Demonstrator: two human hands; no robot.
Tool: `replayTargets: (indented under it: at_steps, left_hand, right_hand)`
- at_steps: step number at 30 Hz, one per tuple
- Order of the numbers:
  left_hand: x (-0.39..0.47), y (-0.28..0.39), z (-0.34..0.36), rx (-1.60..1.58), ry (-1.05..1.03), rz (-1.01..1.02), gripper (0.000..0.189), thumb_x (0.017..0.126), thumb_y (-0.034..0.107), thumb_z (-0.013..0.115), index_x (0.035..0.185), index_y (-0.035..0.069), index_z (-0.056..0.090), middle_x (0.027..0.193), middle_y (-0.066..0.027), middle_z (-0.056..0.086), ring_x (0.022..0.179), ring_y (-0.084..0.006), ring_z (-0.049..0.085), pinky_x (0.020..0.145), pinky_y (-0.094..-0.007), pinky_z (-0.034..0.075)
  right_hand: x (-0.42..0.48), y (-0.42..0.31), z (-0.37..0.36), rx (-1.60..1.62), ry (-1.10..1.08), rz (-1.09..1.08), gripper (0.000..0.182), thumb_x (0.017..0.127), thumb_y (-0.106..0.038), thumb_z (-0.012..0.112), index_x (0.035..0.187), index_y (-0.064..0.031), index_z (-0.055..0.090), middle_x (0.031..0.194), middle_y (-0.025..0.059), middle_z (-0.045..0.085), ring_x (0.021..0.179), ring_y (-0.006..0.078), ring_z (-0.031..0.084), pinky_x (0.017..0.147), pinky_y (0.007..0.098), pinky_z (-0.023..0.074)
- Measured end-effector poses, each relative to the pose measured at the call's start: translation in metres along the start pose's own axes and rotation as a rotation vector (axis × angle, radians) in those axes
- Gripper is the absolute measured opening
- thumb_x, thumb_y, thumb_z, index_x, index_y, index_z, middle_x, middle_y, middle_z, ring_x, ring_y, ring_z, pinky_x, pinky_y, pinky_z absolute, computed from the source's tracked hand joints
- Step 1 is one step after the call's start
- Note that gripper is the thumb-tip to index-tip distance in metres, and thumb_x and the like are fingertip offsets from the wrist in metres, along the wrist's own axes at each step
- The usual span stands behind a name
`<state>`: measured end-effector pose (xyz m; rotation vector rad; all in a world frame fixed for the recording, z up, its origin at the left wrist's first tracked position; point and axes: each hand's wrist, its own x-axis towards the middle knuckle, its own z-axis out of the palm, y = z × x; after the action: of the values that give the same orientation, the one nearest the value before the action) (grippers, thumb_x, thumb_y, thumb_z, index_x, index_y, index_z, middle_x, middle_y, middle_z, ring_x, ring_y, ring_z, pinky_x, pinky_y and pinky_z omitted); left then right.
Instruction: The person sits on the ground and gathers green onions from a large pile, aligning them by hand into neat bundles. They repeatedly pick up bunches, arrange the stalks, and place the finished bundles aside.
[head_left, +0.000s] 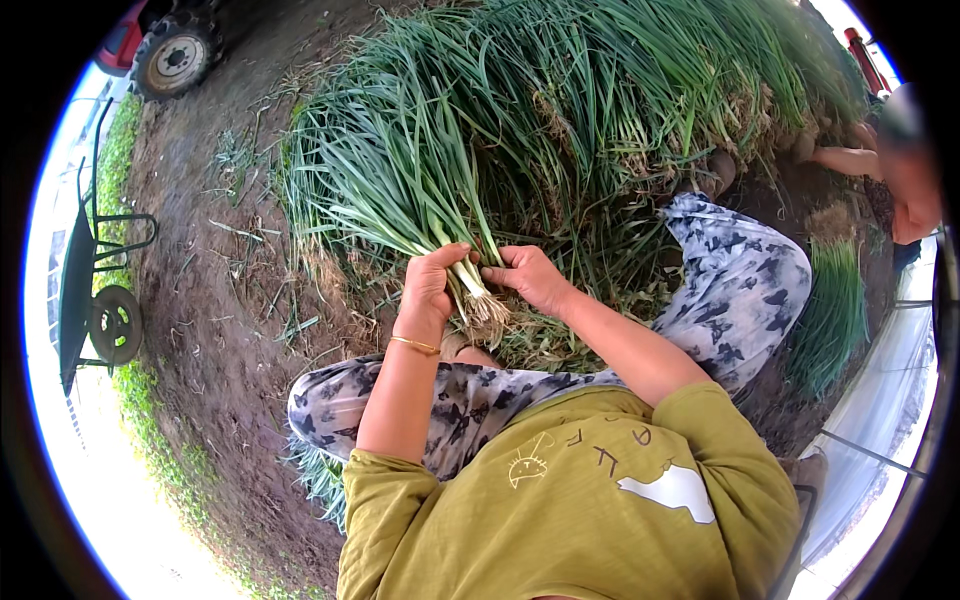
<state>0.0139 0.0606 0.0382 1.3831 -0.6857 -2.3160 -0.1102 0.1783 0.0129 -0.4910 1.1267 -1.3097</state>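
Note:
My left hand (435, 283) is closed around the white lower stems of a bunch of green onions (420, 195), whose leaves fan away from me. The bunch's pale, stringy roots (486, 309) hang below the grip, pointing towards my lap. Beside it, my right hand (529, 277) pinches a single green onion stalk (480, 214) between thumb and fingers, close against the bunch. Just beyond both hands rises a large heap of green onions (600, 90), roots facing my side. Loose leaves and peelings (547, 341) cover the ground under my hands.
A green wheelbarrow (79, 292) stands at the left, and a tractor wheel (176, 60) at the upper left. Another person (904, 165) sits at the right edge. Near them lies a batch of green onions (832, 315), beside plastic sheeting (885, 420). Bare soil (202, 315) stretches leftward.

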Motion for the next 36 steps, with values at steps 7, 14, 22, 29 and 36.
replayTargets:
  at_steps: [7, 14, 22, 29, 36]
  left_hand:
    - [-0.010, 0.009, 0.006, 0.093, 0.013, 0.165, 0.015, 0.074, -0.002, 0.064, 0.087, -0.009, 0.063, 0.082, -0.0148, 0.065, 0.064, -0.0201, 0.062, 0.059, -0.0314, 0.053]
    - [-0.008, 0.001, -0.005, -0.010, 0.016, 0.157, 0.014, 0.074, -0.003, 0.063, 0.087, -0.008, 0.062, 0.080, -0.0139, 0.064, 0.066, -0.0196, 0.061, 0.060, -0.0304, 0.053]
    - [-0.011, -0.005, 0.008, 0.048, -0.034, 0.231, 0.017, 0.076, -0.005, 0.055, 0.091, -0.010, 0.061, 0.084, -0.0145, 0.064, 0.073, -0.0240, 0.064, 0.067, -0.0351, 0.055]
    - [-0.012, 0.025, -0.008, -0.275, -0.163, 0.236, 0.017, 0.079, 0.000, 0.058, 0.093, -0.009, 0.056, 0.074, -0.0094, 0.058, 0.066, -0.0159, 0.058, 0.062, -0.0311, 0.052]
    - [-0.002, 0.042, -0.027, -0.509, -0.237, 0.274, 0.015, 0.083, 0.004, 0.059, 0.093, -0.007, 0.056, 0.077, -0.0095, 0.059, 0.065, -0.0138, 0.057, 0.062, -0.0325, 0.053]
  right_hand:
    - [0.021, 0.012, -0.043, -0.293, 0.350, -0.054, 0.028, 0.088, -0.026, 0.062, 0.082, 0.0005, 0.065, 0.068, 0.0039, 0.061, 0.063, 0.0127, 0.053, 0.059, 0.0288, 0.0422]
    - [0.007, -0.024, -0.022, -0.419, 0.069, 0.043, 0.037, 0.087, -0.029, 0.063, 0.104, 0.0036, 0.062, 0.097, 0.0090, 0.066, 0.088, 0.0165, 0.061, 0.083, 0.0306, 0.0466]
    - [0.028, -0.019, 0.018, -0.145, 0.278, -0.156, 0.015, 0.086, -0.011, 0.062, 0.089, 0.0030, 0.065, 0.078, 0.0039, 0.064, 0.072, 0.0073, 0.055, 0.063, 0.0219, 0.0434]
    - [-0.028, -0.041, 0.001, 0.597, 0.186, -0.103, 0.013, 0.094, -0.014, 0.050, 0.088, -0.0046, 0.054, 0.068, 0.0028, 0.055, 0.071, 0.0206, 0.060, 0.076, 0.0376, 0.0534]
    - [-0.073, -0.028, -0.072, -0.597, 0.417, 0.046, 0.037, 0.089, -0.024, 0.059, 0.113, 0.0027, 0.054, 0.101, 0.0145, 0.060, 0.089, 0.0225, 0.059, 0.085, 0.0336, 0.0479]
